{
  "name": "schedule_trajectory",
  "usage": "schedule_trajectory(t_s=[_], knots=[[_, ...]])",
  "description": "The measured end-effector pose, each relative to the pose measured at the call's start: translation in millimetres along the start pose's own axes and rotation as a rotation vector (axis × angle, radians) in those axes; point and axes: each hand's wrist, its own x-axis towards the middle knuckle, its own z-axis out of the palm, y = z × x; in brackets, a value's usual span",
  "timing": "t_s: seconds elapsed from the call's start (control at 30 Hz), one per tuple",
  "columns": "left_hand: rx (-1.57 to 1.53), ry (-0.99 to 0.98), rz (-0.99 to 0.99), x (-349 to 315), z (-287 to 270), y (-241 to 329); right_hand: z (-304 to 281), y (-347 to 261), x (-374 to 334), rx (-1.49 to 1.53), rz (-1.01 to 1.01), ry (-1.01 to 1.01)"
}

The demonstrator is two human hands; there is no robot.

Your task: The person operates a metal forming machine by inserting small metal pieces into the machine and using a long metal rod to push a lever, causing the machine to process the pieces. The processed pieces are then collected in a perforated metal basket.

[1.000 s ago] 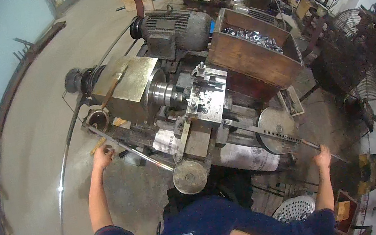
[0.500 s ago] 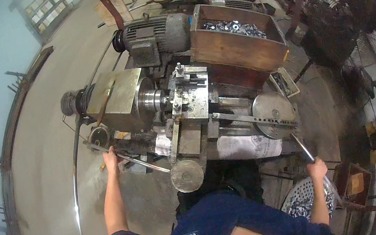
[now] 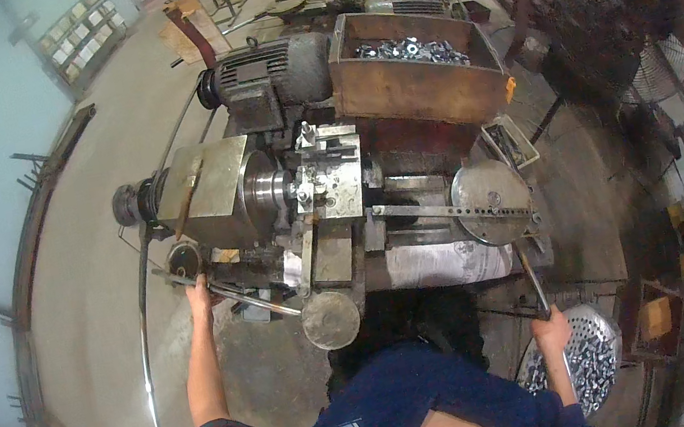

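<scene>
In front of me stands a small lathe with a metal spindle (image 3: 266,187) facing a tool slide (image 3: 337,182). My left hand (image 3: 200,298) is closed round a long metal lever (image 3: 252,301), which runs to a round plate (image 3: 331,320) below the slide. To the right, my right hand (image 3: 551,330) is wrapped round the lower end of a lever handle (image 3: 532,276). That handle slopes down from a large metal disc (image 3: 486,197), crossed by a perforated flat bar (image 3: 424,211). Chips or a workpiece at the spindle are too small to tell.
Behind the slide sits a wooden box (image 3: 421,90) of small metal parts. A perforated basin (image 3: 601,323) with similar parts lies beside my right hand. An electric motor (image 3: 272,75) stands behind the spindle. A large fan (image 3: 614,19) is at the right. A long rod (image 3: 149,366) extends at the left.
My right hand has swung its lever handle inward to the left and slightly down, uncovering more of the basin. My left hand keeps its grip on the other lever. The whole view has shifted slightly.
</scene>
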Motion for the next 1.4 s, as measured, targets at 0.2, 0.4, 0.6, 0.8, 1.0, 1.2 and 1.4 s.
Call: schedule_trajectory(t_s=[0.2, 0.4, 0.6, 0.8, 1.0, 1.2, 1.4], knots=[[0.112, 0.038, -0.060, -4, -2, 10, 15, 24, 15, -0.108, -0.203, 0.162], [0.185, 0.013, -0.132, 7, -7, 2, -14, 39, 131, -0.388, -0.211, 0.127], [0.059, -0.151, -0.126, 14, -5, -7, -5, -1, 219, -0.484, -0.192, 0.440], [0.012, -0.058, -0.073, 16, -60, -59, 35, -42, 147, -0.040, -0.510, 0.521], [1.455, -0.281, 0.277, 13, -6, -102, 84, -6, 69, 0.206, -0.350, 0.106], [1.240, 0.089, -0.010, -2, 47, -173, 71, -25, 40, 0.198, -0.295, -0.044], [1.583, -0.496, 0.238, 23, 1, -141, 36, -50, 59, 0.318, -0.329, -0.061]])
